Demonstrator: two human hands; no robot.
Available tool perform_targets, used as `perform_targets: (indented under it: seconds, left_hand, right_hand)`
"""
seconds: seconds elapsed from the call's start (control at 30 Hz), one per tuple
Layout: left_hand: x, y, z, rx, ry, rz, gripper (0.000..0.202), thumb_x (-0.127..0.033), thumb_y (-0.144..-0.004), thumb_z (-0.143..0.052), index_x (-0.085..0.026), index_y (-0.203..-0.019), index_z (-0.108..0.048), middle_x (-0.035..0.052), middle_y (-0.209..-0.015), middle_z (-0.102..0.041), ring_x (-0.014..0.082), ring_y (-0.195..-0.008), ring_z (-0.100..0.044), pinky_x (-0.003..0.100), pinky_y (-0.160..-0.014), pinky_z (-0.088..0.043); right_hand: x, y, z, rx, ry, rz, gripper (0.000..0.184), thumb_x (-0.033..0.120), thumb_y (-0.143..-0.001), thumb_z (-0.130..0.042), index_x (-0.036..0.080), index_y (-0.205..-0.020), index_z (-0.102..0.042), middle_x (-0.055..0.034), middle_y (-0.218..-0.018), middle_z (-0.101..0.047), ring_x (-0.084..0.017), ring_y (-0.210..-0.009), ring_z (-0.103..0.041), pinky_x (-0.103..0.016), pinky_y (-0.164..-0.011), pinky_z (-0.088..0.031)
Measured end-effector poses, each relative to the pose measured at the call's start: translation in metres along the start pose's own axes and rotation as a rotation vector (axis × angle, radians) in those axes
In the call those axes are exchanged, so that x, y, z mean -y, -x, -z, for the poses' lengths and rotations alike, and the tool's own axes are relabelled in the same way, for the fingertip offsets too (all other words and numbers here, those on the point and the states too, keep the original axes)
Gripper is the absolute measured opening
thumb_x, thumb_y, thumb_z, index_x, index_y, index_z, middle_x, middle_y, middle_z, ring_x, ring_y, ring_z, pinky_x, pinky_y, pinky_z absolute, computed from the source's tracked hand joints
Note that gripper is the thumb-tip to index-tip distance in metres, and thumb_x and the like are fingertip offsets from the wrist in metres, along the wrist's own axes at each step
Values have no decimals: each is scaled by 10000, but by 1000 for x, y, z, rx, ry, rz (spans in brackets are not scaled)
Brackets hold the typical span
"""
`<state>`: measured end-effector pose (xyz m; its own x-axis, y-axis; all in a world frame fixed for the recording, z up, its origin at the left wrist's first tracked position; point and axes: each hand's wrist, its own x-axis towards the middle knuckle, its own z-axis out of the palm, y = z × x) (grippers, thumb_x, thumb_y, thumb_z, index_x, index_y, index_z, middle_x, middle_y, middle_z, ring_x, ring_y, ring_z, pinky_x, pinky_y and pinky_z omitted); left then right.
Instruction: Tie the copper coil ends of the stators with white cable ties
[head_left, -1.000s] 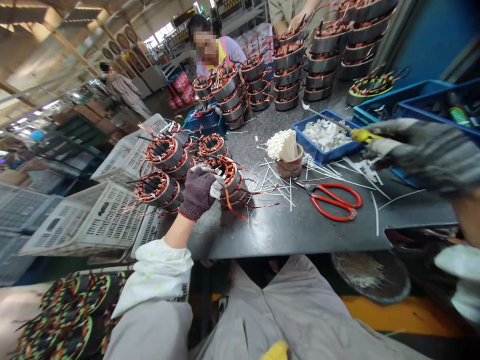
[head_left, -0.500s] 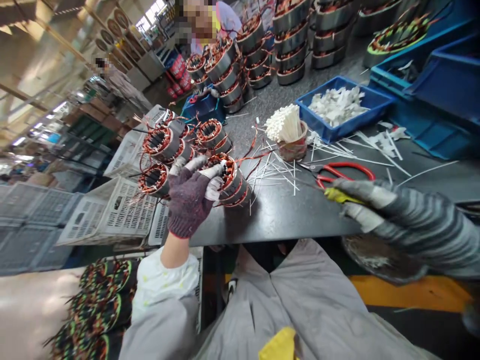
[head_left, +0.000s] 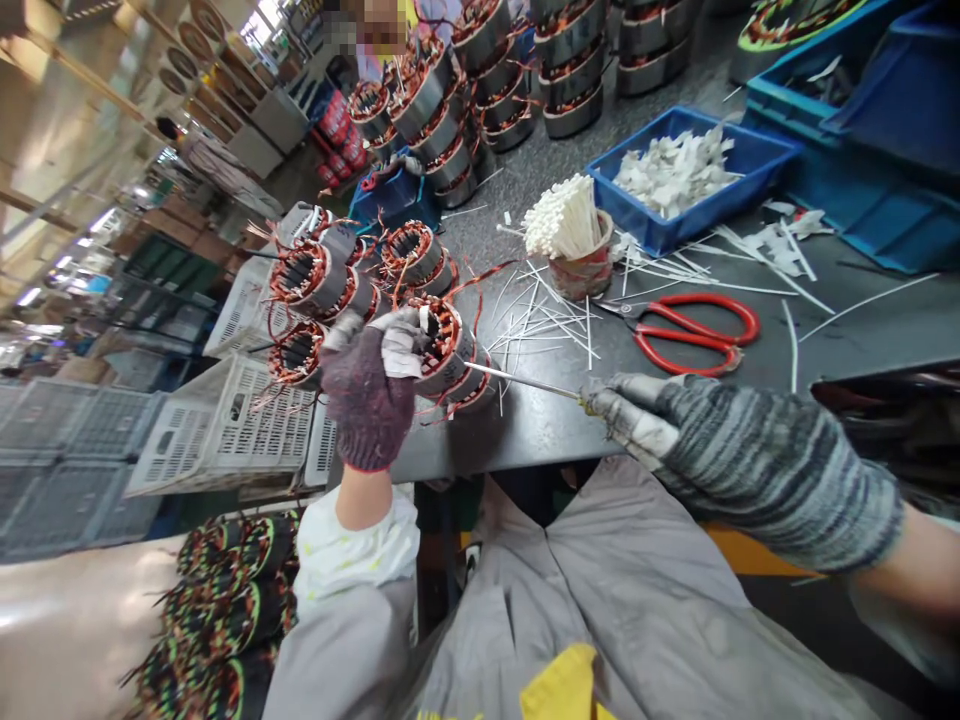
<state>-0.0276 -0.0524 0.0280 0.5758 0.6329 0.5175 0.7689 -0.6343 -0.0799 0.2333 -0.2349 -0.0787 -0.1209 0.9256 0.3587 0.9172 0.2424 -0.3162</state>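
My left hand (head_left: 369, 385), in a dark knit glove, grips the rim of a motor stator (head_left: 448, 348) with copper windings, tilted at the near edge of the black table (head_left: 555, 425). My right hand (head_left: 720, 455), in a grey striped glove, is closed round a thin metal tool (head_left: 525, 381) with a yellow handle. The tool's tip points left and touches the stator's side. More wound stators (head_left: 315, 280) lie just behind the one I hold.
Red-handled scissors (head_left: 694, 330), a cup of white sticks (head_left: 574, 245) and scattered white strips lie on the table. A blue tray (head_left: 754, 165) holds white paper pieces. Stacked stators (head_left: 525, 70) and a seated person stand behind. White crates (head_left: 225, 430) sit left; finished stators (head_left: 225, 610) lower left.
My right hand has swung down from the right and brought the tool's tip to the stator. My left hand has kept its hold and tilted the stator nearer.
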Motion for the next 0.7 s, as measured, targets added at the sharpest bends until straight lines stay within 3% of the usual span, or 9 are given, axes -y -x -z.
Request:
perform_targets:
  seconds: [0.07,0.2,0.47,0.7]
  left_hand:
    - [8,-1,-3,-19,15,-33,416,-260,-1000,-325,-232,-1060,-735,59,-1086,-778,232,-1092,-700,463,-1170,-375]
    - [20,-3,-20,13,-27,24,423,-275,-968,-332,-237,-890,-747,78,-929,-764,257,-990,-691,450,-1031,-457]
    - [18,-2,-31,-76,-100,59,437,-388,-997,-351,-228,-732,-659,68,-765,-691,250,-833,-662,412,-888,-442]
    - [17,-2,-32,-141,-89,1,464,-385,-995,-318,-239,-647,-588,58,-680,-643,242,-744,-618,406,-799,-430]
  right_hand:
    - [3,-2,2,7,-47,-17,566,283,-992,-380,411,-1534,-477,-55,-1340,-710,-291,-943,-726,-395,-681,-568]
    - [14,-9,3,18,-24,-24,563,277,-999,-387,377,-1546,-473,-67,-1362,-696,-304,-975,-723,-397,-680,-572]
    - [28,-9,5,17,-51,-53,608,283,-1002,-410,437,-1589,-367,-35,-1428,-653,-333,-1114,-692,-453,-779,-580]
    - [45,-21,8,36,-92,-120,515,318,-1016,-376,366,-1507,-524,-69,-1277,-738,-312,-1001,-723,-431,-745,-579]
